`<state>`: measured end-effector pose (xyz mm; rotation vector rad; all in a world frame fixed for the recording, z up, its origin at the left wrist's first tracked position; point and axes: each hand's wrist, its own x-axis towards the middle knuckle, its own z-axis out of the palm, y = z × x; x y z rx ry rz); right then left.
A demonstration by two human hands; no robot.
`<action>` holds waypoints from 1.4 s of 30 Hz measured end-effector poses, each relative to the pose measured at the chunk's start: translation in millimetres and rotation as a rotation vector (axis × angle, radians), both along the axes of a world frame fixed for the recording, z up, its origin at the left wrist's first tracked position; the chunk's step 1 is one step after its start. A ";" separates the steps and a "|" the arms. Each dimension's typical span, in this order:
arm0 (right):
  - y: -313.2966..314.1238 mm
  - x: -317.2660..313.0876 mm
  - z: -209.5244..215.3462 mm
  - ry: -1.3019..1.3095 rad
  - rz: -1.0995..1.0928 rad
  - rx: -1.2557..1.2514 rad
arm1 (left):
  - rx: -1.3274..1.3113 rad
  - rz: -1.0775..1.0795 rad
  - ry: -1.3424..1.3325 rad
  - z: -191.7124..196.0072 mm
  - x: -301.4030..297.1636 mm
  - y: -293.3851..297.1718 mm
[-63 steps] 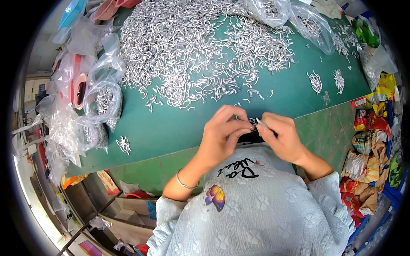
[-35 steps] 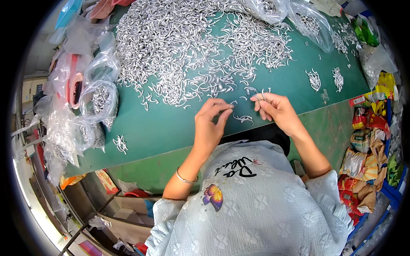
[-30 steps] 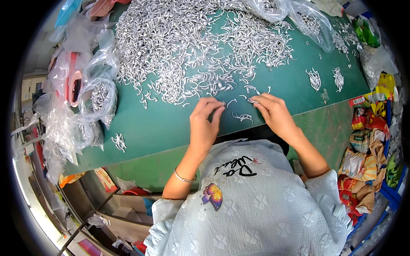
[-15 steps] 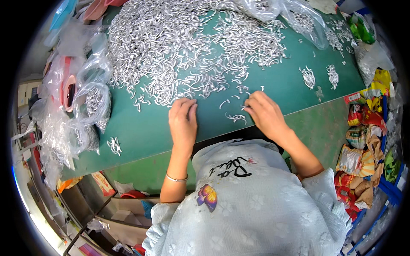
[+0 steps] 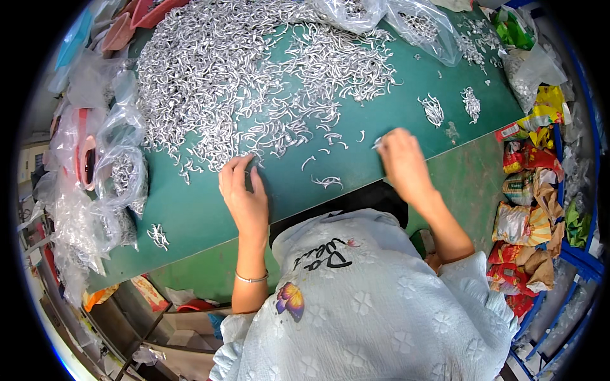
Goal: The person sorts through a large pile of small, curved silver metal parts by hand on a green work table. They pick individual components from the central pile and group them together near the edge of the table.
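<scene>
A large pile of small curved silvery metal pieces (image 5: 210, 70) covers the far and left part of the green table (image 5: 356, 159). My left hand (image 5: 244, 200) is at the pile's near edge, its fingertips against the pieces and its thumb held apart. My right hand (image 5: 405, 164), slightly blurred, hovers over the table to the right, pinching a small silvery piece (image 5: 377, 143) at its fingertips. Between my hands lies a little cluster of curved pieces (image 5: 328, 182), with a few single ones just beyond it.
Two small heaps (image 5: 432, 111) sit at the right of the table, another heap (image 5: 158, 235) at the left near edge. Clear plastic bags of pieces (image 5: 124, 171) crowd the left side; more bags (image 5: 419, 28) stand at the back. Colourful packets (image 5: 521, 222) fill a rack at right.
My right hand has moved right, away from the loose pieces, with a small piece in its fingers. My left hand has shifted along the pile's edge and its thumb has spread. The whole view has shifted.
</scene>
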<state>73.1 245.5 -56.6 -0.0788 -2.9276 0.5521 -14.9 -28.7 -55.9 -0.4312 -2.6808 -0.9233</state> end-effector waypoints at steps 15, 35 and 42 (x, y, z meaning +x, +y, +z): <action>-12.1 -30.9 18.0 0.094 0.153 -0.188 | 0.092 -0.451 -0.225 -6.8 43.3 42.5; -20.8 -34.0 4.6 0.155 0.081 -0.244 | 0.155 -0.380 -0.183 -10.5 43.9 26.9; -32.3 -41.3 3.9 0.074 0.171 -0.122 | 0.167 -0.382 -0.159 -13.5 44.7 21.6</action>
